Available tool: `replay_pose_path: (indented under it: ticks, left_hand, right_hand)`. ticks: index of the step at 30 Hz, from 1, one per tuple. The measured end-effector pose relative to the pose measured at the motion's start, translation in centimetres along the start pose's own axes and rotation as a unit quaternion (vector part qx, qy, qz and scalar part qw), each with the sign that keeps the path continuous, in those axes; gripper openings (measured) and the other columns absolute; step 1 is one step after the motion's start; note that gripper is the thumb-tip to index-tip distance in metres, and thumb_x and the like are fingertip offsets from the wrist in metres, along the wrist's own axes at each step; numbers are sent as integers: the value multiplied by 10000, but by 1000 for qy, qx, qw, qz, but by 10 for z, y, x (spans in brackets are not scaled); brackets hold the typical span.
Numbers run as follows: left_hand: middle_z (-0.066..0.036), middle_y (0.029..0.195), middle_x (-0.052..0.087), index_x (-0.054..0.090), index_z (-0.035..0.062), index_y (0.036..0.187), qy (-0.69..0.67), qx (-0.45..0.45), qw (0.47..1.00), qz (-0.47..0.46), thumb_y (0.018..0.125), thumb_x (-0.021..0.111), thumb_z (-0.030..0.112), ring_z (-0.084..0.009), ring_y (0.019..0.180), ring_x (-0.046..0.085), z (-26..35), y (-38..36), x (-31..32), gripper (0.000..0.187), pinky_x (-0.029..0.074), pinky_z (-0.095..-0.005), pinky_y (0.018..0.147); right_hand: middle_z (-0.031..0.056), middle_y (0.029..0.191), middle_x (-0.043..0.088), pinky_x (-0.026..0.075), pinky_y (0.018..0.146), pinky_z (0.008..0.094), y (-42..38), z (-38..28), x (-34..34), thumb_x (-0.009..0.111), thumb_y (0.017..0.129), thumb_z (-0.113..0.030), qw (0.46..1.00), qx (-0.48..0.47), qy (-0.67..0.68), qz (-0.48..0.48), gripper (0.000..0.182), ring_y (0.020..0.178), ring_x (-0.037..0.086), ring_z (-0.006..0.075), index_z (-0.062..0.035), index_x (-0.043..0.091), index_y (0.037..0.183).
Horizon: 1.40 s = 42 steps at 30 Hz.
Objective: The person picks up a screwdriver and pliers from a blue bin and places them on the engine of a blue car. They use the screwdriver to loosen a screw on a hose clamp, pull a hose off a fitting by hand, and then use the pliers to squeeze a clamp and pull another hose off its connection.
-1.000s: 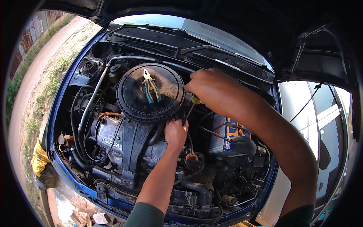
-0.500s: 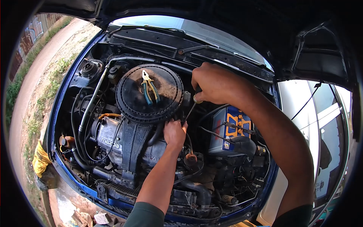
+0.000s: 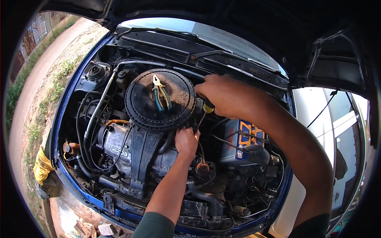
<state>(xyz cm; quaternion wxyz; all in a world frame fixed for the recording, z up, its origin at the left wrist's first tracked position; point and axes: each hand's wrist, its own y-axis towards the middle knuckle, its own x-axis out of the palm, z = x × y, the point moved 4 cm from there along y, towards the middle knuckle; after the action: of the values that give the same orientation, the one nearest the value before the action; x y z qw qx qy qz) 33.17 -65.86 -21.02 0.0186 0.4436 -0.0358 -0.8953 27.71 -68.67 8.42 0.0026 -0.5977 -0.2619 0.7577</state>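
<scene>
My right hand (image 3: 214, 93) is closed round the yellow and black handle of a screwdriver (image 3: 208, 106), whose shaft slants down to the left beside the round black air filter housing (image 3: 139, 93). Below the housing's lower right edge, my left hand (image 3: 186, 139) reaches in among the engine parts near the shaft's lower end. Its fingers are bent and pressed together; what they hold, if anything, is hidden. Pliers (image 3: 162, 95) with blue and yellow handles lie on top of the housing. The screwdriver's tip cannot be made out.
A battery (image 3: 234, 142) sits right of the hands, with cables around it. The raised hood (image 3: 246, 20) hangs overhead. Hoses and a silver engine cover (image 3: 117, 142) lie to the left. A white car (image 3: 313, 107) stands at the right.
My right hand has lowered slightly and more of the screwdriver's yellow handle shows. The view has shifted a little, so the engine and pliers appear slightly further right. My left hand stays below the housing.
</scene>
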Motion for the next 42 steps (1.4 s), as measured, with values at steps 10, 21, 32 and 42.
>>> replay_pose_path:
  ticks: [10, 21, 32, 42]
  left_hand:
    - [-157, 1049, 729, 807, 44, 974, 12, 2, 1000, 6, 896, 793, 369, -339, 1044, 679, 1, -1, -2, 334, 577, -427, 919]
    - [-197, 1046, 728, 817, 44, 1001, -7, -6, 1000, -2, 880, 787, 371, -372, 1042, 680, -2, 0, 2, 350, 568, -459, 921]
    - [-199, 1048, 717, 814, 37, 983, -9, 1, 1000, 4, 887, 779, 359, -385, 1028, 673, 0, 0, 2, 338, 563, -468, 923]
    - [-171, 1081, 720, 799, 52, 991, -8, -4, 1000, 0, 904, 776, 369, -356, 1063, 677, 0, 0, -2, 329, 581, -456, 911]
  right_hand:
    - [189, 1176, 705, 558, 997, 439, -15, 12, -6, 861, 806, -78, 996, -38, 65, 49, 387, 1171, 676, 352, -25, 758, 1175]
    - [253, 1189, 717, 595, 905, 440, 1, 13, -7, 929, 749, -260, 986, 146, 76, 9, 539, 1065, 740, 364, 57, 744, 1144]
    - [152, 1019, 723, 610, 883, 417, -24, 6, 20, 821, 806, -72, 952, -208, -29, 224, 329, 938, 735, 339, -47, 774, 1130]
    - [71, 921, 728, 601, 754, 337, -30, -12, 32, 785, 790, -96, 905, -260, -244, 232, 101, 930, 709, 225, -85, 822, 883]
